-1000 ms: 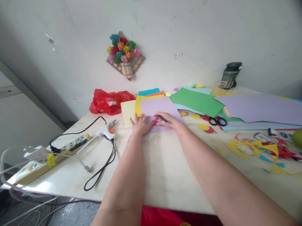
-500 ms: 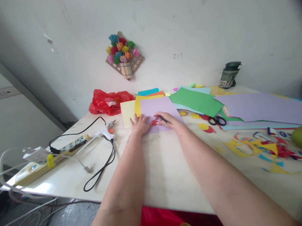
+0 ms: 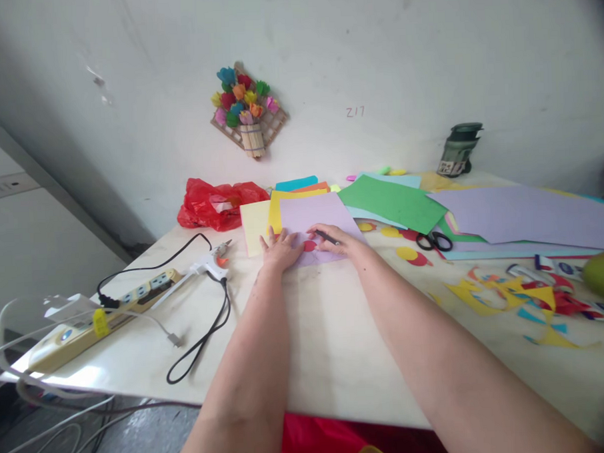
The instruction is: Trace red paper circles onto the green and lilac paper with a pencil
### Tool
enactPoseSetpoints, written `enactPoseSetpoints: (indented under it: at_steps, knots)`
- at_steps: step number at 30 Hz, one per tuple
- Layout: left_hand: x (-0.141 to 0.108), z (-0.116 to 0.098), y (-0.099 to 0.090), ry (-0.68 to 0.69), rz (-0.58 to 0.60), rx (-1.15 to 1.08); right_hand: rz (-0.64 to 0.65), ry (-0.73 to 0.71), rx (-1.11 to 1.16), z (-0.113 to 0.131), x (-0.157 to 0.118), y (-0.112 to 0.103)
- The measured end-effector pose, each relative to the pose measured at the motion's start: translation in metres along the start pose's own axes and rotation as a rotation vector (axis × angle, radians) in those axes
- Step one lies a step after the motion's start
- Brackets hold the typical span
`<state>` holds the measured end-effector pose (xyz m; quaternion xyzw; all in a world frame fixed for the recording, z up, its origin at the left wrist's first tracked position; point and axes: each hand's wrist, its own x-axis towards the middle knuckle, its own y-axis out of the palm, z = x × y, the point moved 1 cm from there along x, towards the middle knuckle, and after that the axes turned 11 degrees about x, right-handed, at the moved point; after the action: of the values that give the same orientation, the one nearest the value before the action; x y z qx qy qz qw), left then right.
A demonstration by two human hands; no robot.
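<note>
My left hand point(image 3: 281, 249) lies spread on the lower left part of a lilac paper sheet point(image 3: 315, 214), fingers apart. A small red paper circle point(image 3: 309, 245) rests on that sheet, close to my left thumb. My right hand point(image 3: 340, 240) grips a dark pen point(image 3: 327, 237), its tip end just above the red circle and its shaft slanting down to the right. Whether the tip touches paper cannot be made out. Beneath the lilac sheet are a yellow sheet point(image 3: 275, 211) and a cream sheet point(image 3: 254, 222).
A glue gun point(image 3: 208, 265) and power strip point(image 3: 106, 322) with cables lie left. Behind is a red plastic bag point(image 3: 216, 207). Rightward are black-handled scissors point(image 3: 434, 241), a green sheet point(image 3: 396, 202), yellow paper scraps point(image 3: 510, 294) and a bottle point(image 3: 459, 151) by the wall.
The pen in my right hand has shifted very slightly, and a little more of the red circle shows. My left hand stays in place.
</note>
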<state>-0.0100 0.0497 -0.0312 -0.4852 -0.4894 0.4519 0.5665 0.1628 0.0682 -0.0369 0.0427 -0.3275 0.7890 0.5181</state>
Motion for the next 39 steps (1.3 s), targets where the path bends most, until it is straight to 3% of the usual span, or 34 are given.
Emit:
enactPoseSetpoints:
  at_steps: [9, 21, 26, 30, 32, 39]
  knots:
    - [-0.001, -0.001, 0.001, 0.0, -0.028, 0.031, 0.073, 0.043, 0.029, 0.021, -0.005, -0.003]
    - [-0.002, -0.002, 0.001, 0.008, -0.039, 0.031, 0.064, 0.03, 0.041, 0.026, -0.008, -0.003]
    - [-0.001, -0.002, 0.001, 0.004, -0.042, 0.024, -0.015, 0.065, 0.093, 0.017, -0.004, -0.001]
    - [-0.002, -0.003, -0.001, -0.01, -0.046, 0.021, -0.279, 0.084, 0.181, 0.01, 0.003, -0.001]
    - [-0.002, -0.003, -0.001, -0.02, -0.046, 0.023, -0.349, 0.091, 0.23, 0.011, 0.005, 0.001]
    - [-0.002, -0.005, -0.002, -0.054, -0.033, 0.028, -0.256, 0.227, 0.359, 0.027, 0.004, 0.015]
